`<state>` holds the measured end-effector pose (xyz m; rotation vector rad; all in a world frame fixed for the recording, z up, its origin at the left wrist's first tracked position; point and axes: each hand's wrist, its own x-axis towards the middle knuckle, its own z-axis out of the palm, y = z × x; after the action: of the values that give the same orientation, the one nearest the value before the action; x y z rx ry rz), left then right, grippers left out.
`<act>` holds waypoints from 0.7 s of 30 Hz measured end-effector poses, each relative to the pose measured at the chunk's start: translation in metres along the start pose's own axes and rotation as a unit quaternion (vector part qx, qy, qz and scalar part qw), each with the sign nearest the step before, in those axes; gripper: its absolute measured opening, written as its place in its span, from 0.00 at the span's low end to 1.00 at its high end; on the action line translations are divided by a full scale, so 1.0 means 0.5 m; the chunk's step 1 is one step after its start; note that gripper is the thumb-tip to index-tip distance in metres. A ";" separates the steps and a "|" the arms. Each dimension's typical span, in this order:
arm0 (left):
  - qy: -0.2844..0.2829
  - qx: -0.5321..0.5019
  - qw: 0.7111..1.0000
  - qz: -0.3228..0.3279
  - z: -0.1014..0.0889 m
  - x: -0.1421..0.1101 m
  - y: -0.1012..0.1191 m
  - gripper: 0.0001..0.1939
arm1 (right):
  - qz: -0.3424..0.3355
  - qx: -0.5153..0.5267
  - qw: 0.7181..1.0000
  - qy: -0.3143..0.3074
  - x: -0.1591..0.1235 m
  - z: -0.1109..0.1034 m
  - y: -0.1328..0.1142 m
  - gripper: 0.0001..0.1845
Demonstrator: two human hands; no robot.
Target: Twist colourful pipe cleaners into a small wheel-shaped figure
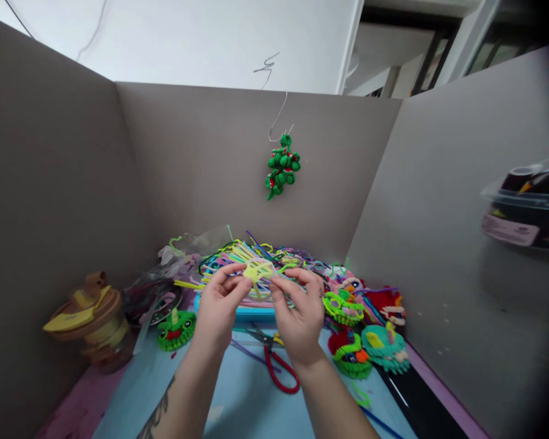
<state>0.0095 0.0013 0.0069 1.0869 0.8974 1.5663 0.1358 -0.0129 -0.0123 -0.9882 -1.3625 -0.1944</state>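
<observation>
And there, just below mid-frame, the left hand (pixel 219 305) pinched the yellow piece (pixel 259 270), the right hand (pixel 299 308) gripping its other edge, scissors (pixel 268 350) lying lower; shaping looked in hand, the next move seemingly calling for steady fingertips

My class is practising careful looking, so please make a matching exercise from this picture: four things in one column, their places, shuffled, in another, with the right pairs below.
Things
1. Red-handled scissors
2. Green and red bunch
3. Pale yellow woven piece
4. Clear tub

Places
A. Held up between the left hand and right hand
B. At the right-hand panel
C. Lying on the blue surface
D. Hanging from a wire in front of the back panel

Right pairs: 1-C, 2-D, 3-A, 4-B
</observation>
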 end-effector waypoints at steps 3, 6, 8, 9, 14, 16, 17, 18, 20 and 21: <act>0.008 -0.005 1.000 -0.001 0.000 0.001 0.000 0.20 | -0.052 -0.030 0.998 -0.019 -0.007 0.002 -0.001 0.13; 0.011 -0.008 1.000 -0.011 0.000 0.000 0.002 0.20 | -0.063 -0.041 0.996 -0.040 -0.008 0.004 -0.001 0.16; 0.009 -0.013 1.000 -0.016 0.000 -0.001 0.002 0.21 | -0.063 -0.041 0.996 -0.053 -0.008 0.006 -0.001 0.16; 0.005 -0.018 1.000 -0.018 0.000 -0.002 0.002 0.21 | -0.063 -0.041 0.996 -0.057 -0.008 0.006 -0.001 0.17; -0.016 -0.061 0.998 -0.030 -0.001 -0.001 -0.003 0.18 | -0.056 -0.028 0.995 -0.075 -0.008 0.011 0.003 0.16; -0.020 -0.069 0.997 -0.037 -0.001 -0.001 -0.002 0.17 | -0.046 -0.009 0.996 -0.078 -0.006 0.012 0.003 0.15; -0.021 -0.070 0.997 -0.040 -0.002 -0.001 -0.001 0.17 | -0.040 0.002 0.996 -0.079 -0.004 0.012 0.004 0.15; -0.024 -0.068 0.996 -0.043 -0.002 -0.002 0.000 0.17 | -0.033 0.014 0.996 -0.081 -0.002 0.012 0.004 0.14; -0.034 -0.065 0.996 -0.050 -0.002 -0.004 0.001 0.17 | -0.015 0.040 0.995 -0.088 0.002 0.011 0.003 0.12; -0.042 -0.063 0.996 -0.053 -0.002 -0.004 0.002 0.17 | -0.005 0.052 0.994 -0.093 0.004 0.010 0.003 0.10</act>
<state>0.0085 -0.0011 0.0070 0.9918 0.7759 1.4588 0.1337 -0.0081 -0.0118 -0.9305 -1.5313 -0.0384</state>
